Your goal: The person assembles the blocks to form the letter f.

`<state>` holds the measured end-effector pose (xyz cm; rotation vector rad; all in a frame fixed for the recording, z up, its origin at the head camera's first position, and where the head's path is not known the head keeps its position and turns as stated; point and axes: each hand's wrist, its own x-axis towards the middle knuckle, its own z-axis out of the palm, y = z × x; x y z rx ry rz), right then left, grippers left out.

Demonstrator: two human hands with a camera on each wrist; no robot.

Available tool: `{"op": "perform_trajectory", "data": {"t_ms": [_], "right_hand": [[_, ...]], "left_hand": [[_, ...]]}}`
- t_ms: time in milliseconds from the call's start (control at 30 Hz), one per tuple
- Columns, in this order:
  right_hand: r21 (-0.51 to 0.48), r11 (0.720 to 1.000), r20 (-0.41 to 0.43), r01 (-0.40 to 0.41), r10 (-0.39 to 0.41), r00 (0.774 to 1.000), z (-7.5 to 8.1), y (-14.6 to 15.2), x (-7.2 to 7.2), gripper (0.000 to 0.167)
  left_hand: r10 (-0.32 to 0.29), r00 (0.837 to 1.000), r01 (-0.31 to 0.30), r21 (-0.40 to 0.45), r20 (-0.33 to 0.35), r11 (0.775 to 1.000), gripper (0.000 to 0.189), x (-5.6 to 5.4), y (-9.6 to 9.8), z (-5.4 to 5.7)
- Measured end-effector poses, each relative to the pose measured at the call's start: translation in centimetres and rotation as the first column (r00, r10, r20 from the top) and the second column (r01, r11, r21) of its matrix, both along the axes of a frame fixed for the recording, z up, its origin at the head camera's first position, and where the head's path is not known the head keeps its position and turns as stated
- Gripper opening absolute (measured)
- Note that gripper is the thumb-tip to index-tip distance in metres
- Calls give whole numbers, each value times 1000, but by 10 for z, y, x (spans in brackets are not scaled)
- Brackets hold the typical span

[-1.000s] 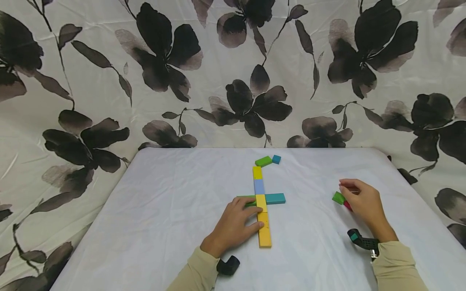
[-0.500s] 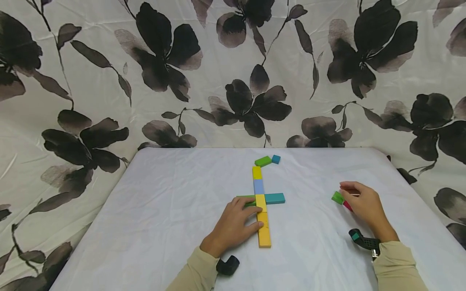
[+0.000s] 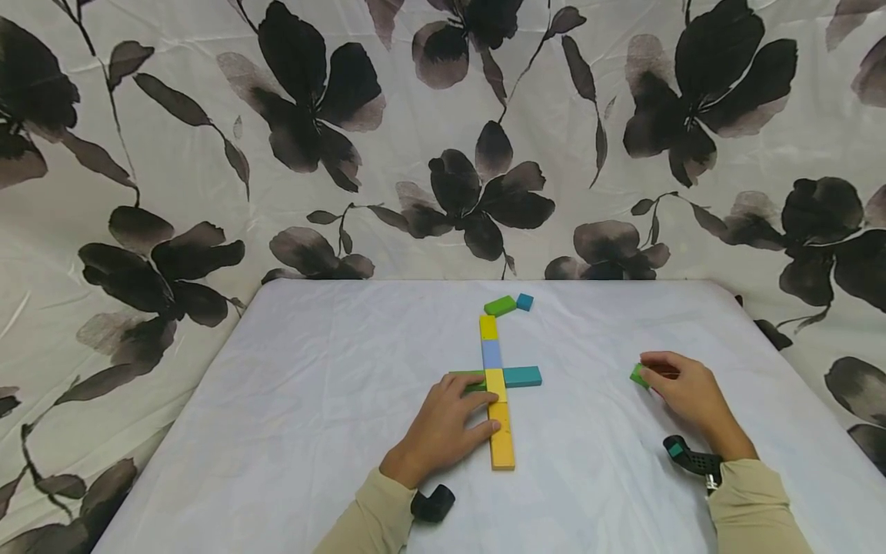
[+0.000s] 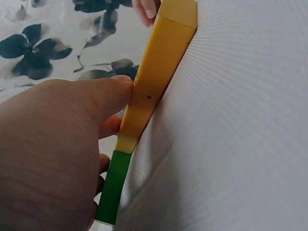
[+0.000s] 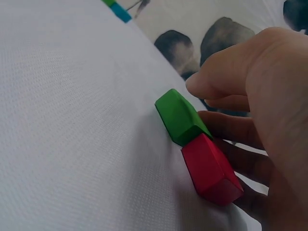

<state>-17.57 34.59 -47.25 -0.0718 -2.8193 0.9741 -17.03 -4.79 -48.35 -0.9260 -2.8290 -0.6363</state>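
My left hand rests over the wooden blocks laid end to end in the middle, its fingertips on a short yellow block and its thumb at the long yellow block. Beneath those fingers a green block is partly covered. My right hand is held loosely curved around a small green block and a red block that touch end to end on the cloth. In the right wrist view the thumb stays apart from the green block, while the fingers lie close behind both blocks.
A teal block sticks out to the right of the row. Farther up come a light blue block, a yellow block, a tilted green block and a small blue one. Behind the white-covered table hangs a floral cloth.
My right hand has shifted slightly forward and left over the green block, covering the red one more in the head view. The left hand and its row of blocks have stayed put.
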Motion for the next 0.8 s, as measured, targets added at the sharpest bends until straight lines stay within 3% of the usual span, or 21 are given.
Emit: {"op": "perform_trajectory", "data": {"t_ms": [400, 800], "right_hand": [[16, 1000, 55, -12, 11, 998, 1, -1, 1, 53], [17, 1000, 61, -17, 16, 998, -1, -2, 1, 46]], "left_hand": [[-4, 1000, 4, 10, -6, 1000, 42, 0, -1, -1], [-14, 999, 14, 20, -30, 1000, 41, 1, -1, -2]]}}
